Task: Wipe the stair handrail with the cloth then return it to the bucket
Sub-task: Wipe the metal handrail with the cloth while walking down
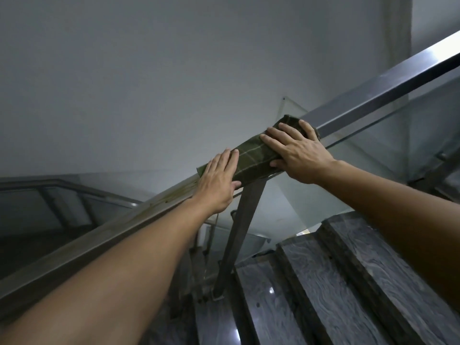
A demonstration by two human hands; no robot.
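A square steel handrail point(388, 78) climbs from lower left to upper right. A dark green checked cloth point(251, 160) is wrapped over its top, midway along. My right hand point(296, 153) lies flat over the cloth's upper end, fingers curled around the rail. My left hand point(219, 180) presses on the cloth's lower end, fingers spread on top and thumb under the rail edge. Streaks of wet grime show on the rail point(171, 195) just below my left hand. No bucket is in view.
A steel post point(239, 235) drops from the rail under my hands, with glass panels point(368, 145) beside it. Dark marbled stair treads point(323, 282) rise at the lower right. Another railing point(74, 188) runs at the left. A plain grey wall fills the top.
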